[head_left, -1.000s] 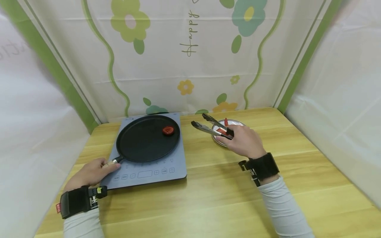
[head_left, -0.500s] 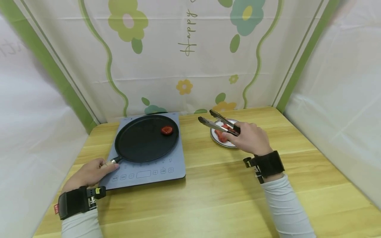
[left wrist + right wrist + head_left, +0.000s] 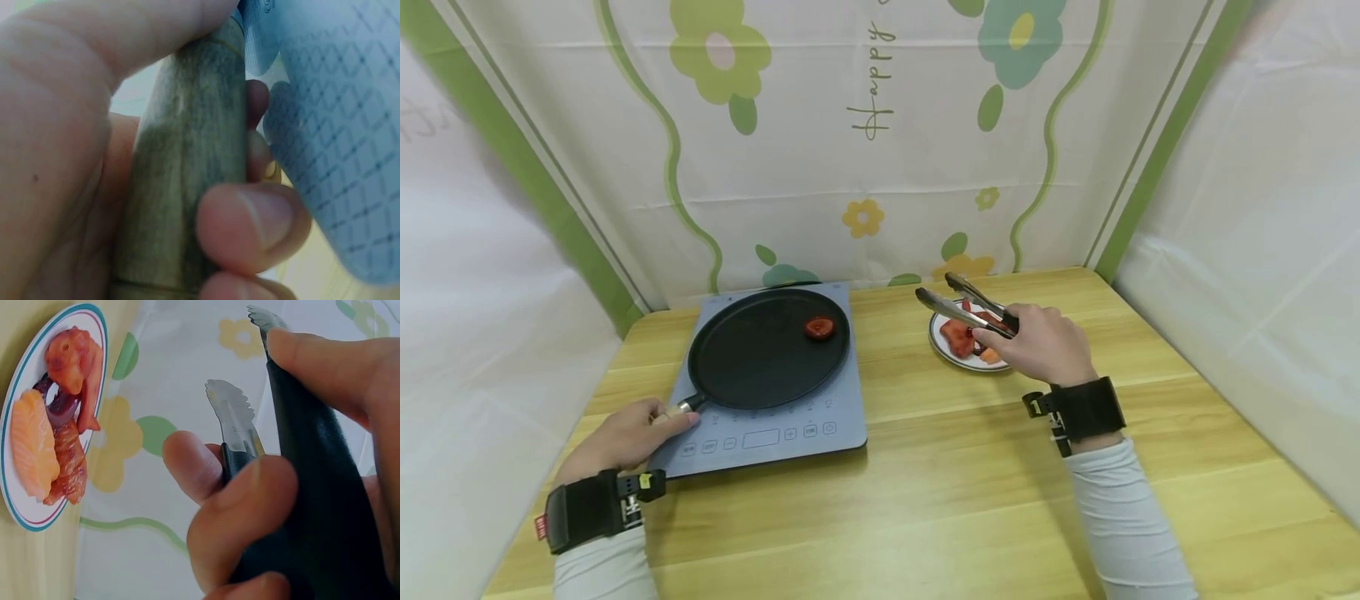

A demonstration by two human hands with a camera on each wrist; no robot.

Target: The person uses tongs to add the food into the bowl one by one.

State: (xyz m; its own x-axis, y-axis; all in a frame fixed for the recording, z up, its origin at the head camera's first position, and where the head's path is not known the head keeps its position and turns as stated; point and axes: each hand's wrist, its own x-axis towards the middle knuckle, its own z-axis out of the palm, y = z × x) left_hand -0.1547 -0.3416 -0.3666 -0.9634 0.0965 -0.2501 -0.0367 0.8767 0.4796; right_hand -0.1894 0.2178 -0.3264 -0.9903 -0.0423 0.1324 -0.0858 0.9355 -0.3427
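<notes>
In the head view, my left hand point(image 3: 625, 437) grips the pan's handle; the left wrist view shows its wooden grip point(image 3: 187, 156) with fingers wrapped round it. The flat black frying pan point(image 3: 752, 358) sits on an induction cooktop point(image 3: 846, 421). One round red food slice point(image 3: 819, 328) lies at the pan's right side. My right hand point(image 3: 1047, 348) holds metal tongs point(image 3: 951, 308) with black grips, their arms spread and nothing between the tips. Beneath them is a white plate point(image 3: 947, 354) bearing a salmon piece point(image 3: 32, 444), reddish meat pieces point(image 3: 69, 359) and a dark purple ring point(image 3: 62, 411).
The cooktop stands at the left of a wooden table point(image 3: 940, 492), its button panel facing the front. A flower-printed cloth point(image 3: 805, 167) hangs right behind the table, with white sheets point(image 3: 1262, 292) along both sides.
My right hand has moved to the right with the spread tongs, from between pan and plate to over the plate. The left hand stays at the handle, and the red slice lies still.
</notes>
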